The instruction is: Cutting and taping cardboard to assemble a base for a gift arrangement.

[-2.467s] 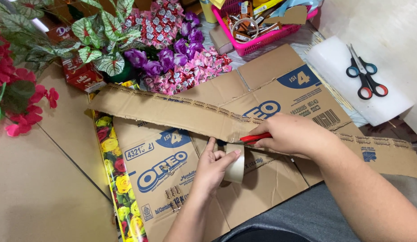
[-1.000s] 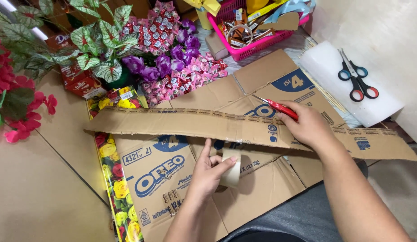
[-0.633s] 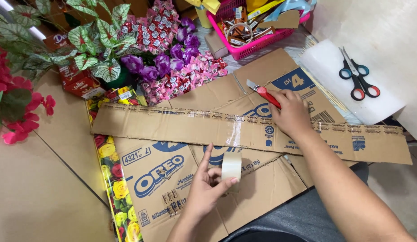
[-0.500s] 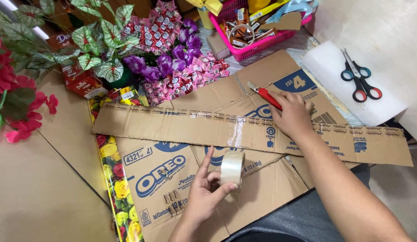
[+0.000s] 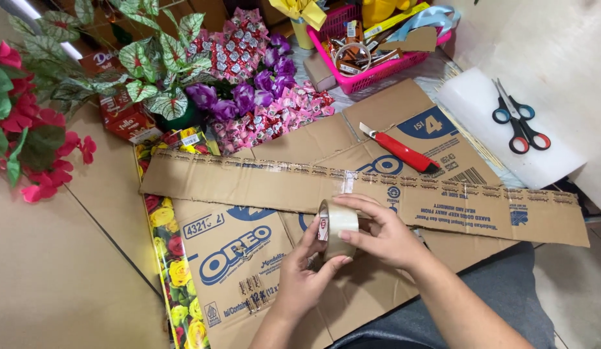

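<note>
Both hands hold a roll of clear packing tape (image 5: 340, 227) over the cardboard. My left hand (image 5: 305, 274) grips it from below and my right hand (image 5: 381, 232) wraps over its top and right side. Just behind the roll lies a long cardboard strip (image 5: 249, 184), joined in the middle by a band of tape. The strip rests across a flattened cardboard box (image 5: 249, 271) printed in blue. A red box cutter (image 5: 400, 148) lies loose on the box, blade out, beyond my right hand.
Scissors (image 5: 520, 123) with red and blue handles lie on a white foam sheet (image 5: 481, 110) at right. A pink basket (image 5: 378, 68) of supplies stands at the back. Artificial flowers (image 5: 249, 97) and leaves crowd the back left. A floral wrapping roll (image 5: 174, 278) lies left of the box.
My right hand put the red cutter down on the box and came back to the tape roll. The long strip now lies flat, taped at its middle.
</note>
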